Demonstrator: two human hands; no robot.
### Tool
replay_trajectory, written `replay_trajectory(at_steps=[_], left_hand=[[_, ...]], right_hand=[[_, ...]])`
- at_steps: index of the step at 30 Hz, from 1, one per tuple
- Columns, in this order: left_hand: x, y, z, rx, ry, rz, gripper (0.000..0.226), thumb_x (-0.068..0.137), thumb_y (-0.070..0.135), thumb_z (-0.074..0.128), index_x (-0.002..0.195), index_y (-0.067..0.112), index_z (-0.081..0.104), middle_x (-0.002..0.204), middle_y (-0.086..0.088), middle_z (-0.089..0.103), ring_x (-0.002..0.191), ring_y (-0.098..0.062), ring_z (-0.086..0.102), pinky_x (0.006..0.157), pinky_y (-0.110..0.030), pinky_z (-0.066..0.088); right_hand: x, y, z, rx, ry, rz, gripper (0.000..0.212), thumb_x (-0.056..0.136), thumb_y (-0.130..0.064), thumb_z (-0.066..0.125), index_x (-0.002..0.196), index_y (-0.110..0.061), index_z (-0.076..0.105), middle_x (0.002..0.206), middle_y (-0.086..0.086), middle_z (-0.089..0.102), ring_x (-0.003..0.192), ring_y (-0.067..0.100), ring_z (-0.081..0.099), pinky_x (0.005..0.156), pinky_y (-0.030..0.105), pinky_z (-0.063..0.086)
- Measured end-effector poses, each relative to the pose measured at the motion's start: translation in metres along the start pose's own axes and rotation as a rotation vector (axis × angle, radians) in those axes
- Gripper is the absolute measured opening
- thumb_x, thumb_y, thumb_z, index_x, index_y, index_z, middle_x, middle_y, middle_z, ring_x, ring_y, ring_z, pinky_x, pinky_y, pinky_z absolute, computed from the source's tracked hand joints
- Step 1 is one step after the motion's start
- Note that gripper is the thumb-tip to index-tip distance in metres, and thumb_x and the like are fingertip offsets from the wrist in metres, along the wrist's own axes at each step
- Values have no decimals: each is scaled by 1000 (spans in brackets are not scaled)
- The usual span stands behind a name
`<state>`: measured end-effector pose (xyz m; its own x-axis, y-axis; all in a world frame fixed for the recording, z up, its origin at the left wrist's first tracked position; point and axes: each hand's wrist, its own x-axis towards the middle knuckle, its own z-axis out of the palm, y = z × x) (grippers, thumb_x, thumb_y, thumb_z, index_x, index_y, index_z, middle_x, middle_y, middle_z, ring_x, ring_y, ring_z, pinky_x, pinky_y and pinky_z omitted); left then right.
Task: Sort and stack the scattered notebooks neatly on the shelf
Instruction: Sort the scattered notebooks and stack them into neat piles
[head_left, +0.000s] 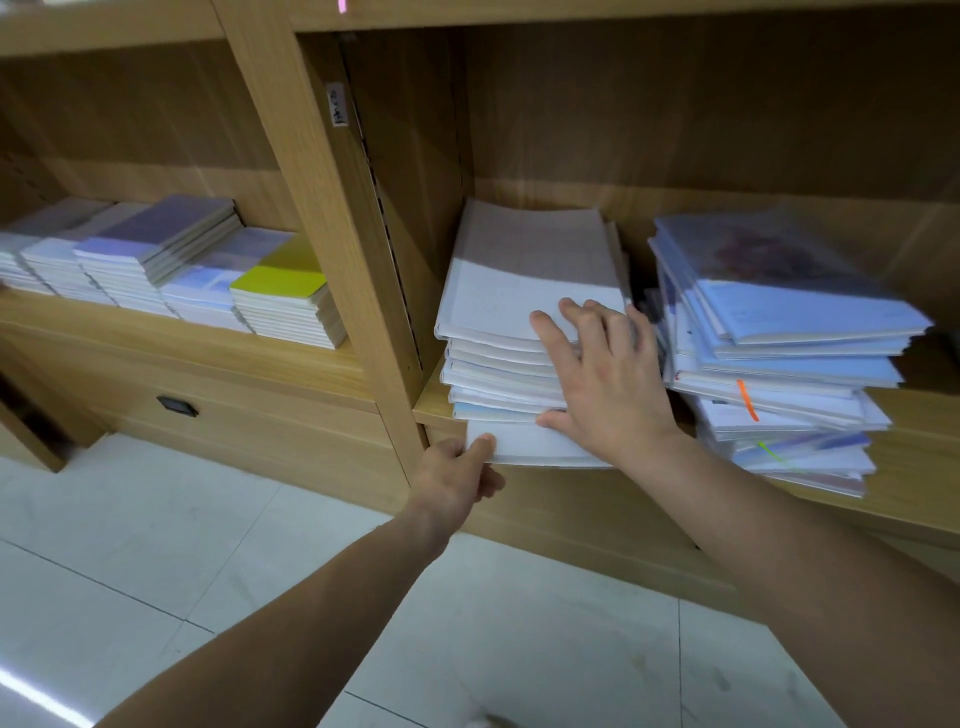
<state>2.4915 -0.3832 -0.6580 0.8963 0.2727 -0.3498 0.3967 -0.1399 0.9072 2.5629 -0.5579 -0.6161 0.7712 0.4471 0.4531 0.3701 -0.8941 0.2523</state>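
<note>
Mid-task: left hand (457, 470) grip pinches bottom notebook (530, 446); right hand (608, 374) spread on stack (514, 270); messy pile (779, 332) at 3 o'clock unsorted.

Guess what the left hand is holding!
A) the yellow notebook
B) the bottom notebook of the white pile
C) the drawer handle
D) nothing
B: the left hand pinches the corner of the bottom notebook, which sticks out from under the white pile.
</note>
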Motion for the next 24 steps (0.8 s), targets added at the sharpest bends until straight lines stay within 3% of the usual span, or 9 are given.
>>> replay_trajectory(at_steps=[2,4,8,11,17,20,24], left_hand=[[8,7,3,-69,1,-19,35,97,41,57,114,10,62,101,-9,69,92,-21,68,72,-27,58],[14,12,6,-26,38,-11,40,96,43,59,119,11,60,106,-7,65,95,-22,67,73,-27,60],[12,11,4,75,61,5,36,97,44,56,107,9,62,97,-11,70,81,-20,71,82,-39,61],[3,13,-1,80,65,8,36,98,42,55,104,8,62,90,-12,73,73,-17,66,80,-37,58],[-28,16,-14,88,85,-6,36,98,41,56,103,7,64,77,-6,74,70,-16,64,79,-35,58],[-47,17,-14,91,92,-20,35,98,40,57,97,6,65,69,-3,74,71,-21,69,81,-40,59],[-63,13,-16,113,85,-17,34,98,36,58,94,3,66,67,-6,73,58,-13,61,69,-33,57]], right_hand=[[-1,0,0,7,5,-5,120,58,-66,83,152,-19,26,150,15,36,134,36,36,113,59,29],[0,1,-1,7,6,-10,119,58,-65,83,152,-18,26,150,16,36,134,37,36,112,59,29],[2,1,-3,4,-15,-11,120,59,-68,82,151,-19,25,150,16,35,134,37,36,112,59,29],[3,1,-5,8,-22,-10,119,60,-71,80,152,-19,23,150,15,35,134,37,36,111,58,29],[5,0,-10,21,-10,4,118,60,-76,76,150,-18,26,147,15,38,128,35,37,108,56,33],[5,-1,-12,32,-19,6,118,61,-76,75,151,-19,24,148,14,37,127,35,35,108,56,33],[5,-2,-15,46,-38,0,117,63,-74,75,151,-20,21,149,15,36,130,36,36,109,57,32]])
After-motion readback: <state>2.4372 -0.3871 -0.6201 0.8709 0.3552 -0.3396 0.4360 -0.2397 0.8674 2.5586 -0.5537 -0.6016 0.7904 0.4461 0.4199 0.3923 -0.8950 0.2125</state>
